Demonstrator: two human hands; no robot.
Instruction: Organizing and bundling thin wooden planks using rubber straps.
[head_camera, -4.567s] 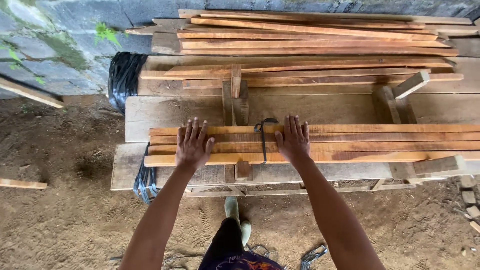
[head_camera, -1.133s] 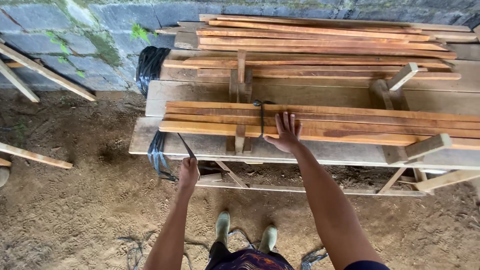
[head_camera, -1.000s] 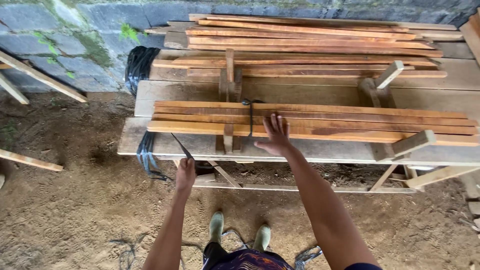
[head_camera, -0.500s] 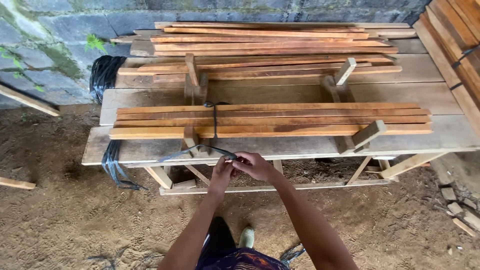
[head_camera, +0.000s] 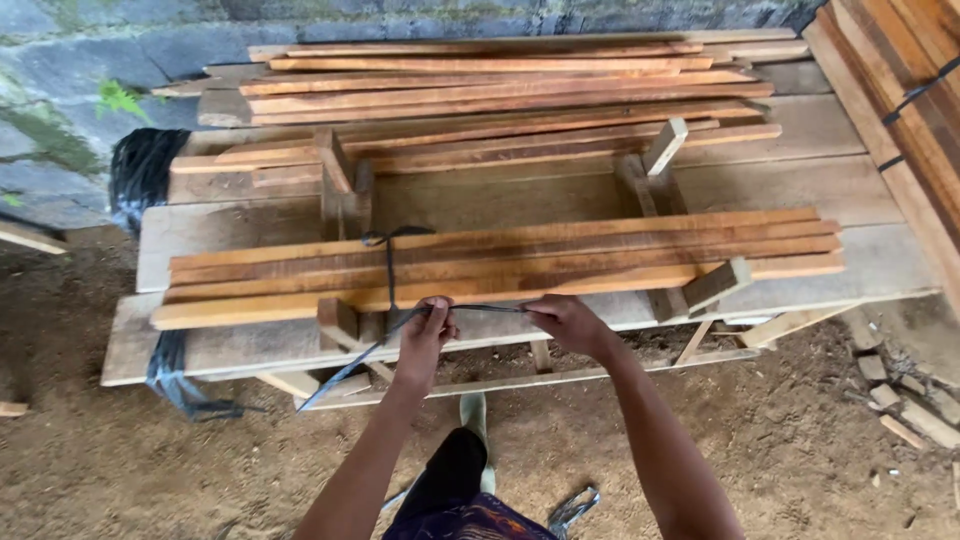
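Stretching between the two hands is a thin dark strap (head_camera: 485, 308), pulled tight in front of the desk (head_camera: 230, 350). The left hand (head_camera: 427, 330) is closed around it, and the right hand (head_camera: 562, 322) pinches its other end. The strap also loops up over a bundle of long wooden slats (head_camera: 600, 250) lying on the desk. More planks (head_camera: 500, 85) are piled behind, near the stone wall (head_camera: 130, 50).

Soft, even daylight, faint shadows, sharp focus, slight wide-angle bending.
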